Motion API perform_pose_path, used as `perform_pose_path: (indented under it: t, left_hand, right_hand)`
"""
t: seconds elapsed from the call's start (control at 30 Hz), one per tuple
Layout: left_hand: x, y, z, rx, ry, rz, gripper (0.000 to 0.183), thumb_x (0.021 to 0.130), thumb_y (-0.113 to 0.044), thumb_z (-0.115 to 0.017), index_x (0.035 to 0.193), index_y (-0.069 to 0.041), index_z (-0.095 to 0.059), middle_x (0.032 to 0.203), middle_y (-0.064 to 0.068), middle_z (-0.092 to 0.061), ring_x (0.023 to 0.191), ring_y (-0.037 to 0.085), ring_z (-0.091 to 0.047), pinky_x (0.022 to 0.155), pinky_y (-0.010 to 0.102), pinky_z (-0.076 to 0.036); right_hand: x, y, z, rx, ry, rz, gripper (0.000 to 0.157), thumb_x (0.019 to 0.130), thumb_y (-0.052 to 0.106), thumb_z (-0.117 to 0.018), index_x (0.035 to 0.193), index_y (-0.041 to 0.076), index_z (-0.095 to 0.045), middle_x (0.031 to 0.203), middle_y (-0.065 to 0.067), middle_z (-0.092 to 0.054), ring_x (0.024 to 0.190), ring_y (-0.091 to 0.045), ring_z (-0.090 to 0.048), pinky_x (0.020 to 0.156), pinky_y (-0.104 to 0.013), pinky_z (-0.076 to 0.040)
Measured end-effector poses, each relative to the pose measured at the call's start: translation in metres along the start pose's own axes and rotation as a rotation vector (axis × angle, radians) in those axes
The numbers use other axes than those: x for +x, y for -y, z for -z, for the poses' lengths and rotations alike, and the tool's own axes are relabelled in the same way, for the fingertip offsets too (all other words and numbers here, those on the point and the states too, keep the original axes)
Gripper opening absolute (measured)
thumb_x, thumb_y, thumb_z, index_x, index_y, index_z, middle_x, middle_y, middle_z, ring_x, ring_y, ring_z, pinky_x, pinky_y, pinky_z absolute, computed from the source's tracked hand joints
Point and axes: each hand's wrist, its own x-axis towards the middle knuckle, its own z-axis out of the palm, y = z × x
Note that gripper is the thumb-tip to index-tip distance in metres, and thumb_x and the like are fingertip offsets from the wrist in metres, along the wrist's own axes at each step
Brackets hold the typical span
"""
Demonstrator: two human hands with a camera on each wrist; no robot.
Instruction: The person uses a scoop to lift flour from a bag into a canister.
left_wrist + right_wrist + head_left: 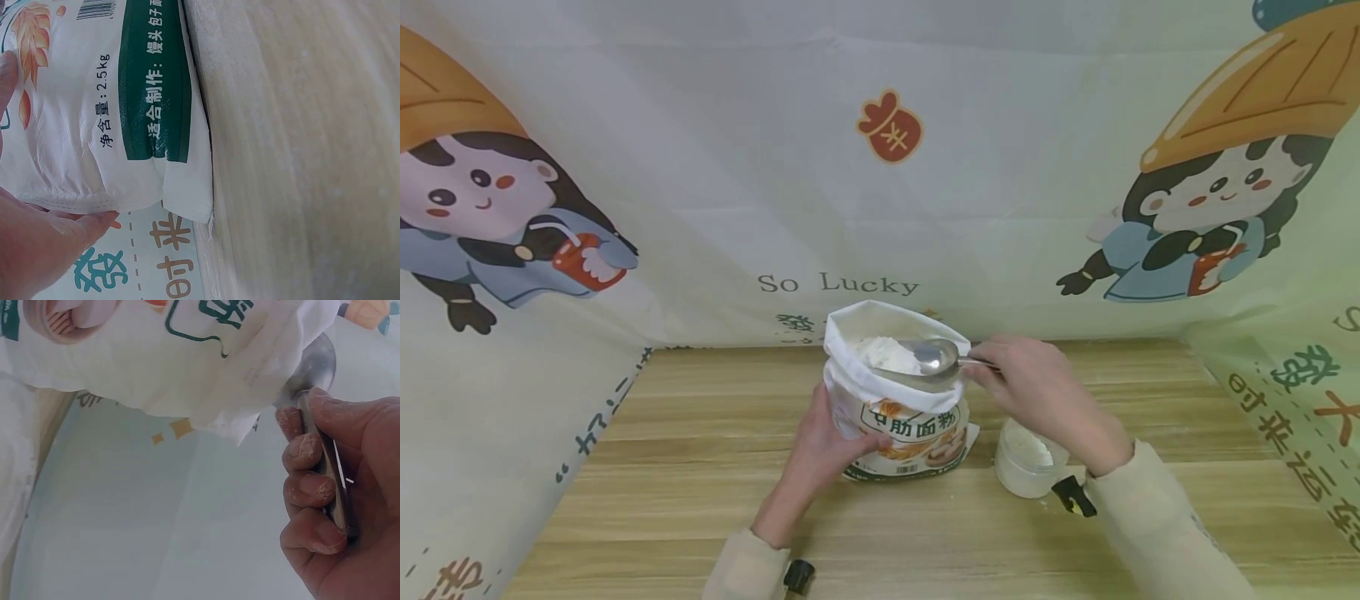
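A white flour bag [891, 454] with green and orange print stands open at the top on the wooden table. My left hand [820, 446] holds its left side, thumb across the front and fingers round the side; the left wrist view shows the bag's lower edge near the tabletop. Inside the bag mouth is a metal scoop [938, 356], with white flour [889, 356] at its front. My right hand [1037, 387] grips the scoop's handle [328, 456], fingers wrapped round it and dusted with white powder. Below that hand sits a clear jar [1024, 475] with white powder inside.
The wooden table [685, 467] runs up to a printed cloth backdrop [737, 183] behind and at both sides. The jar stands just right of the bag, under the right forearm. Black clips show at both sleeve cuffs.
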Motion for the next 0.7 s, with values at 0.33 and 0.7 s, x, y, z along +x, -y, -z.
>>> perform_pose_path:
  t: [0.33, 0.7]
  left_hand:
    - [0.000, -0.001, -0.001, 0.002, 0.000, -0.004, 0.115, 0.055, -0.032, -0.094, 0.148, -0.014, -0.027, 0.127, 0.007, -0.054, 0.118, 0.029, -0.051, 0.101, 0.052, -0.042]
    - [0.001, 0.000, -0.001, -0.002, -0.005, -0.016, 0.113, 0.056, -0.030, -0.094, 0.146, -0.014, -0.029, 0.127, 0.007, -0.054, 0.119, 0.029, -0.051, 0.102, 0.052, -0.041]
  right_hand:
    - [-0.012, -0.013, -0.001, 0.078, -0.066, -0.018, 0.018, 0.094, 0.025, -0.064, 0.101, 0.010, -0.072, 0.083, 0.003, -0.064, 0.070, -0.014, -0.054, 0.064, -0.035, -0.048]
    - [-0.024, -0.024, -0.001, 0.130, -0.109, -0.005, 0.019, 0.095, 0.023, -0.063, 0.100, 0.008, -0.072, 0.090, -0.002, -0.069, 0.080, -0.017, -0.063, 0.072, -0.039, -0.053]
